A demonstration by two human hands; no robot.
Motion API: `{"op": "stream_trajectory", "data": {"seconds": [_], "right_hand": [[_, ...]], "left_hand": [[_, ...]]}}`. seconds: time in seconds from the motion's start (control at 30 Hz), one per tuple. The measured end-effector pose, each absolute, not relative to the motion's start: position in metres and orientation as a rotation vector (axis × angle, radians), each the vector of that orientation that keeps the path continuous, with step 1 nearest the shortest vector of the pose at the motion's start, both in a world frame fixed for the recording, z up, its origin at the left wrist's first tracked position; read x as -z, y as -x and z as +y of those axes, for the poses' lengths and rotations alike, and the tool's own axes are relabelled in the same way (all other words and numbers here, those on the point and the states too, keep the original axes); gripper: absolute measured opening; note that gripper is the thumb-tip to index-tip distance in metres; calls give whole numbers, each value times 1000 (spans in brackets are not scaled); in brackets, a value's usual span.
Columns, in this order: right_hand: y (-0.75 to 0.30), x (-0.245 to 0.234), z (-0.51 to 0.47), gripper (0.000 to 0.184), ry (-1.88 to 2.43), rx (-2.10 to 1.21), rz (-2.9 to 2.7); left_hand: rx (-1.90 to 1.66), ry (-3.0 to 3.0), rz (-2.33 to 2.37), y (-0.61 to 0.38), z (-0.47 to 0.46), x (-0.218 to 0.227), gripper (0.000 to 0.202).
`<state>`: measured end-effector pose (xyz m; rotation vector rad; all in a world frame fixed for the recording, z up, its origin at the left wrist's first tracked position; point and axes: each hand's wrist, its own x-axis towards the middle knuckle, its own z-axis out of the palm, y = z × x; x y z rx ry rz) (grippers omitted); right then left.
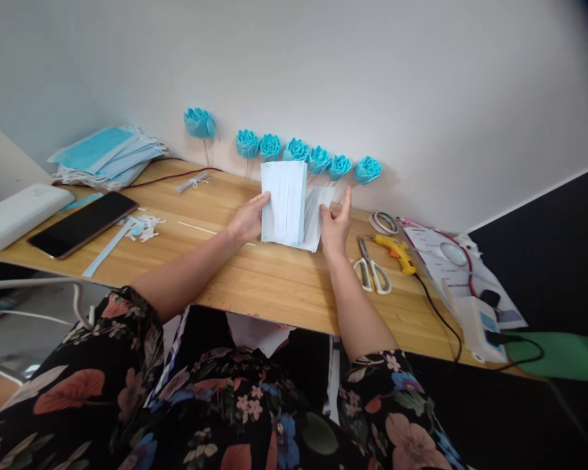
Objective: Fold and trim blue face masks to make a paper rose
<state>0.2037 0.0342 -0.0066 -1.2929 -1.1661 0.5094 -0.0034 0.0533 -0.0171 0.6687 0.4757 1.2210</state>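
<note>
My left hand (pixel 249 219) pinches the left edge of a pleated face mask (pixel 283 202), held upright above the table with its pale side toward me. No ear loops show on it. On its right, a thin white layer (pixel 317 219) spreads out from the mask, and my right hand (pixel 336 225) grips that layer's outer edge between thumb and fingers, the index finger pointing up. Whether the layer is still joined to the mask, I cannot tell. Behind it, several blue flowers on sticks (pixel 296 149) lean against the wall, their stems partly hidden.
White-handled scissors (pixel 372 267) and a yellow glue gun (pixel 394 253) lie to the right, near tape rolls (pixel 383 223) and a power strip (pixel 483 329). At left are stacked masks (pixel 108 155), a phone (pixel 83 224), a white power bank (pixel 24 215) and scraps (pixel 144 226). A thin stick (pixel 196 227) lies mid-table.
</note>
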Motion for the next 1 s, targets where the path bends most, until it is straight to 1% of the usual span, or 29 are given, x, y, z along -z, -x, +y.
{"op": "stream_trajectory", "data": {"seconds": [0.03,0.13,0.17,0.2,0.27,0.37,0.43,0.77,1.0], "right_hand": [[-202,5,33,71,1279,-510,-1213],[-197,4,30,40,1219,-528,-1321],[-195,4,30,33,1199,-558,-1331],[-193,5,29,31,1181,-609,-1323],[-189,6,28,35,1147,-779,-1266],[-186,6,26,48,1063,-1053,-1178],[-185,5,24,48,1023,-1124,-1180],[-186,6,27,35,1115,-901,-1242],[-184,1,25,46,1142,-842,-1246]], "left_hand": [[-1212,-675,471,3,53,17,23],[-1178,-697,452,2,51,15,23],[-1167,-702,448,1,50,15,23],[-1159,-703,448,1,50,15,22],[-1148,-703,456,0,49,15,22],[-1134,-711,462,0,49,16,24],[-1131,-717,469,0,49,17,24],[-1164,-706,540,-2,49,18,24],[-1173,-696,546,-1,51,21,24]]}}
